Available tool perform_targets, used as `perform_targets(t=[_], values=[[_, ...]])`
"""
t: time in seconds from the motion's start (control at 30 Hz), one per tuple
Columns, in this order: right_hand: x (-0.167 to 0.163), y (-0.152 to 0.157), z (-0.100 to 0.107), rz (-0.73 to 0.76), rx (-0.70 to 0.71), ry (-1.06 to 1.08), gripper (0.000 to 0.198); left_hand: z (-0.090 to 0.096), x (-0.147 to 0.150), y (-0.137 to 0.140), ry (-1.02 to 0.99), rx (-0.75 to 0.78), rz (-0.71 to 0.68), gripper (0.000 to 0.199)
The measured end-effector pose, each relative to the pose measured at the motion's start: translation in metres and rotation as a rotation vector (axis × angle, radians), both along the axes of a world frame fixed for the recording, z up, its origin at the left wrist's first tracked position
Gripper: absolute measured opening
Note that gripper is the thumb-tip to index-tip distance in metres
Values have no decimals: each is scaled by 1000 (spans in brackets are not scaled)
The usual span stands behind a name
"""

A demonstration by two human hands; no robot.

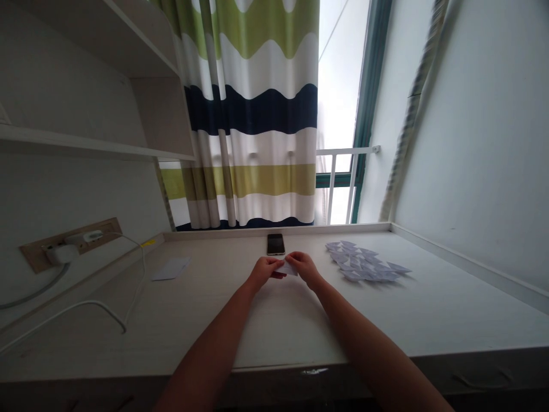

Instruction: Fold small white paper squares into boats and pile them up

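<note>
Over the middle of the desk, a small piece of white paper (pixel 290 269) is pinched between both hands. My left hand (pixel 266 271) grips its left side, fingers closed on it. On the other side, the fingertips of my right hand (pixel 303 266) press the paper's top edge. The folds of the sheet are too small to make out fully. Just beyond the hands lies a dark-screened phone (pixel 275 244). To the right rests a spread of several folded white paper triangles (pixel 364 263). A flat stack of white paper (pixel 171 268) lies at the left.
The white desk (pixel 240 320) has a raised rim at the back. Plugs sit in a socket panel (pixel 71 243) on the left wall, and a white cable (pixel 139 286) runs over the desk. A shelf (pixel 94 143) overhangs the left; a striped curtain (pixel 257 109) hangs behind.
</note>
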State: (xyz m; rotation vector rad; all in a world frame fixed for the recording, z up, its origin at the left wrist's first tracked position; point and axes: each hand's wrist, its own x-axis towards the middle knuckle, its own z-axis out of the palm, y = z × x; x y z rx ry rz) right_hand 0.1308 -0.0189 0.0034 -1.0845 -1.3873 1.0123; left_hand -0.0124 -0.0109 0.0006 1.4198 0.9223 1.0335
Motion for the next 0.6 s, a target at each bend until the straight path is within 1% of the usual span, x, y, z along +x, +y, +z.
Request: perform_targets(t=[0.1, 0.27, 0.4, 0.5, 0.6], values=[[0, 1, -1, -5, 7, -3, 20, 1, 1, -2, -7, -2, 6, 31], [0, 3, -3, -7, 25, 20, 21, 1, 0, -3, -7, -3, 10, 43], [-2, 1, -2, 33, 25, 32, 20, 0, -1, -1, 62, 22, -15, 39], [-3, 0, -2, 64, 38, 36, 19, -1, -2, 0, 85, 16, -1, 36], [-2, 1, -3, 74, 48, 10, 23, -1, -2, 2, 71, 19, 33, 34]])
